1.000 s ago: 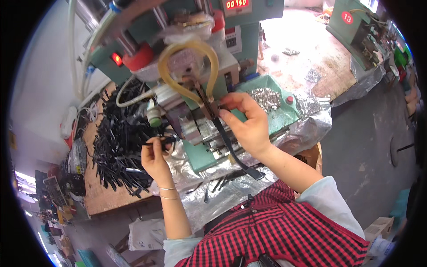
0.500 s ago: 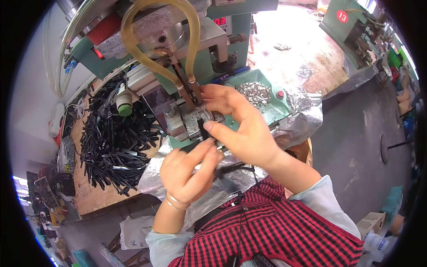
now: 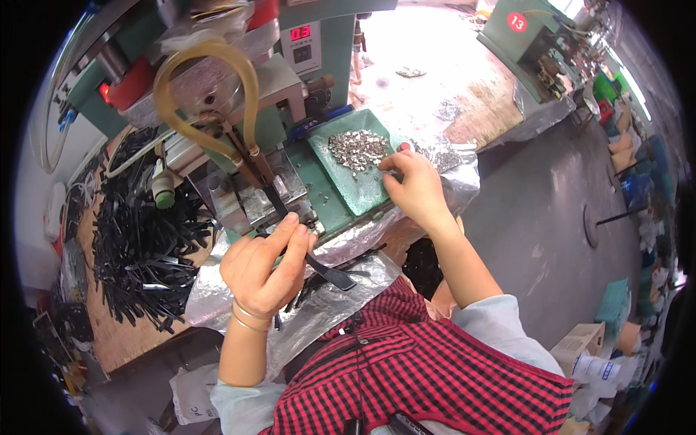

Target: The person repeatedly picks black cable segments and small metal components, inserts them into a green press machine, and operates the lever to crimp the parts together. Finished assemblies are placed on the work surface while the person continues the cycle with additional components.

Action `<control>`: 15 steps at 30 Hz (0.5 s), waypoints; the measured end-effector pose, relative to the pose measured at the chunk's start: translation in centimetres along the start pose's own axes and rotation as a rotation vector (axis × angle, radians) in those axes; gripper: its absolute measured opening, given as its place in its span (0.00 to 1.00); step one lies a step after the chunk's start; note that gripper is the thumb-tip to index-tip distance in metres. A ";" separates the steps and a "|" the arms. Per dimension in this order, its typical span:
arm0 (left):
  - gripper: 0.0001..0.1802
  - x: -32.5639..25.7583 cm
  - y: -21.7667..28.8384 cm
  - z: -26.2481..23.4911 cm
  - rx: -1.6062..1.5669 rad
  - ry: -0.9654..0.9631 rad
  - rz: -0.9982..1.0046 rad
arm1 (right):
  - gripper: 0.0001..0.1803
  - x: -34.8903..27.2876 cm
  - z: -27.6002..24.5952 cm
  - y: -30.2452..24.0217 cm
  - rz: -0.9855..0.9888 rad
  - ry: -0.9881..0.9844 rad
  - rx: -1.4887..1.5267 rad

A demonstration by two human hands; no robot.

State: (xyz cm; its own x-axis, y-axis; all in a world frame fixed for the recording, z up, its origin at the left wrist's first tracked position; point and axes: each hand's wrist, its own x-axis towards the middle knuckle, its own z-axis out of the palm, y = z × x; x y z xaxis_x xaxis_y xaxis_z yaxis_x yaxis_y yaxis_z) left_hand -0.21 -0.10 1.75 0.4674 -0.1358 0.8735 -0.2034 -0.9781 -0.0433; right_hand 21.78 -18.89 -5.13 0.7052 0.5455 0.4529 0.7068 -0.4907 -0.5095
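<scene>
In L hand (image 3: 264, 267) pinch, flat black strap (image 3: 335, 276); axis runs fwd-left to brown metal guide (image 3: 254, 170), tail back-right; R hand (image 3: 419, 191) farther, by small silver metal pcs (image 3: 357, 148); can't tell if pinching any.

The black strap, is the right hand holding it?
No, the left hand holds the black strap, while the right hand is at the green tray.

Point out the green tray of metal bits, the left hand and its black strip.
Green tray (image 3: 360, 194), head view: bare floor.
Left hand (image 3: 261, 270), head view: back of hand.
Black strip (image 3: 339, 278), head view: wide lower end.
</scene>
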 end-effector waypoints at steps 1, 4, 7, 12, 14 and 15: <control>0.13 0.5 0.4 -0.6 -0.036 -0.081 -0.072 | 0.06 -0.3 0.3 -0.2 -0.022 0.027 -0.039; 0.16 2.6 2.2 -4.3 -0.043 -0.240 -0.161 | 0.03 -0.8 1.1 -0.7 -0.036 0.074 -0.136; 0.15 2.5 4.4 -7.9 0.033 -0.142 -0.074 | 0.04 0.2 2.5 -1.9 -0.048 0.053 -0.188; 0.12 1.4 5.3 -5.8 -0.049 -0.127 -0.024 | 0.06 0.4 2.2 -3.2 0.102 0.084 0.074; 0.11 1.2 5.4 -5.3 -0.054 -0.117 -0.024 | 0.07 0.2 2.7 -3.5 0.040 0.165 0.102; 0.11 1.1 5.5 -5.1 -0.064 -0.115 -0.032 | 0.09 -0.1 3.0 -3.2 0.009 0.178 0.086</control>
State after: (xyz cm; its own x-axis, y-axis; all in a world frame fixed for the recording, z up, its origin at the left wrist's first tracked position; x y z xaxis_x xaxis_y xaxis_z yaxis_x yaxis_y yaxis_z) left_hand -5.17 -4.80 4.94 0.5690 -0.1259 0.8126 -0.2400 -0.9706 0.0177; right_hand 19.33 -15.32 -5.76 0.7155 0.4093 0.5662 0.6986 -0.4306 -0.5715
